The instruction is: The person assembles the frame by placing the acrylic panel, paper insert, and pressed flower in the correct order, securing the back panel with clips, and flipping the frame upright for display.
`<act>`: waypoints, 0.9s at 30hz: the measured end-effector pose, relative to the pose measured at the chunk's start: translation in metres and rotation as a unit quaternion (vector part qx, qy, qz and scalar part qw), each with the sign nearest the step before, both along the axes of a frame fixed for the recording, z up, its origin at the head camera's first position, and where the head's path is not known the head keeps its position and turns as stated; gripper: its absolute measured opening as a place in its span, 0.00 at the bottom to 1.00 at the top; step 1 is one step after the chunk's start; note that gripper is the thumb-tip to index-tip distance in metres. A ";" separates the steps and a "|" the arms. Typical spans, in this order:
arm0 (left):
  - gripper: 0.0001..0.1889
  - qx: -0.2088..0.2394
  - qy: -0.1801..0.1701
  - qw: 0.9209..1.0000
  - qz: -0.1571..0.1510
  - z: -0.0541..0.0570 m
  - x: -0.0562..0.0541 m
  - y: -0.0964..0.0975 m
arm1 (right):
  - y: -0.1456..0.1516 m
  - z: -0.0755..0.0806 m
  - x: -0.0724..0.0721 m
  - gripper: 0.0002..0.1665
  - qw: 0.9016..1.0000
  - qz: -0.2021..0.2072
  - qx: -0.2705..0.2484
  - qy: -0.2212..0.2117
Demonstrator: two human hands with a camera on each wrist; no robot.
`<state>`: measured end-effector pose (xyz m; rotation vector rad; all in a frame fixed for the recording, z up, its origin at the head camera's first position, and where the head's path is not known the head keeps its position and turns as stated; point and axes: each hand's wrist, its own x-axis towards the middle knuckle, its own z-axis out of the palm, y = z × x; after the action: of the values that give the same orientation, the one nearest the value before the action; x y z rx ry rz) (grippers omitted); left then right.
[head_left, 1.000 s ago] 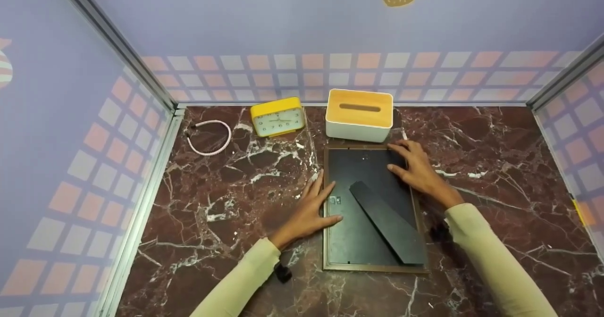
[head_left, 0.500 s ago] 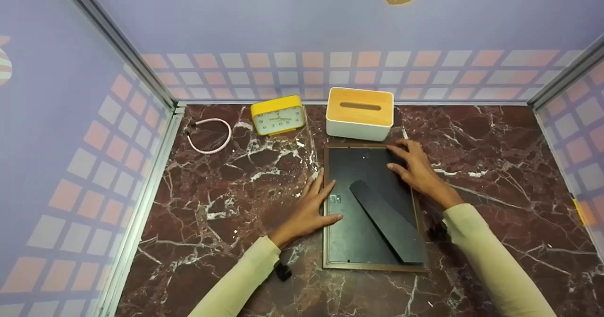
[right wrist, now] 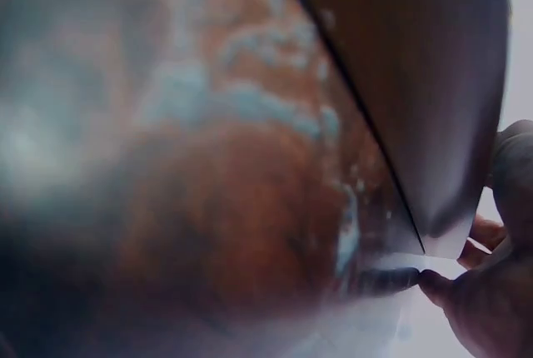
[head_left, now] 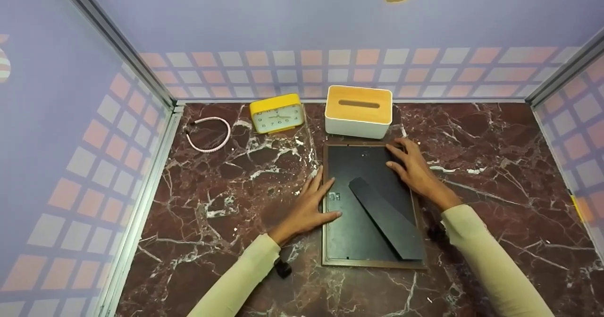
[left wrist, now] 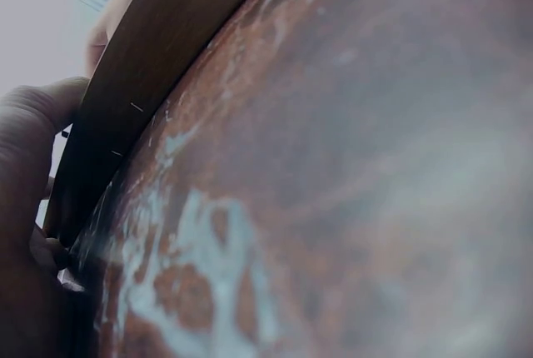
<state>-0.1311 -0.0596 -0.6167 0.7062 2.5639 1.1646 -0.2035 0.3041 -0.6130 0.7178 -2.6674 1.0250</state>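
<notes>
A picture frame (head_left: 347, 232) with a brown rim lies face down on the marbled table, its black back up and its black easel leg (head_left: 384, 220) slanting across it. My left hand (head_left: 306, 208) rests at the left edge, fingers spread, thumb and index finger reaching over the back. At the upper right corner, my right hand (head_left: 415, 168) touches the frame with thumb and fingers extended. The left wrist view shows the frame's brown side (left wrist: 141, 67) standing on the table beside the hand. A similar side (right wrist: 416, 83) fills the upper right of the right wrist view.
Just behind the frame stands a white tissue box (head_left: 358, 128) with a wooden lid. A yellow alarm clock (head_left: 276, 114) is to its left, and a pale pink headband (head_left: 229, 133) lies farther left. Patterned walls (head_left: 302, 24) enclose the table's back and sides.
Both hands keep their places on the frame, which stays where it lies. The whole head view has shifted slightly upward in the picture.
</notes>
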 end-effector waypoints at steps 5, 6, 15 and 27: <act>0.52 0.024 -0.021 0.999 -0.012 0.001 -0.003 -0.003 | -0.002 0.008 0.004 0.33 0.999 -0.018 0.026 -0.037; 0.52 0.038 -0.033 0.999 -0.018 0.002 -0.004 -0.006 | -0.002 0.007 0.004 0.33 0.999 -0.017 0.027 -0.039; 0.54 0.150 -0.103 0.981 -0.067 0.009 -0.017 -0.028 | -0.003 0.006 0.005 0.33 0.999 -0.008 0.026 -0.025; 0.54 0.139 -0.105 0.982 -0.074 0.008 -0.019 -0.027 | 0.003 0.005 0.005 0.35 0.998 -0.016 -0.010 -0.052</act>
<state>-0.1496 -0.0869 -0.6085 0.7720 2.1621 1.4759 -0.1981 0.3075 -0.6076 0.6327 -2.7430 1.1093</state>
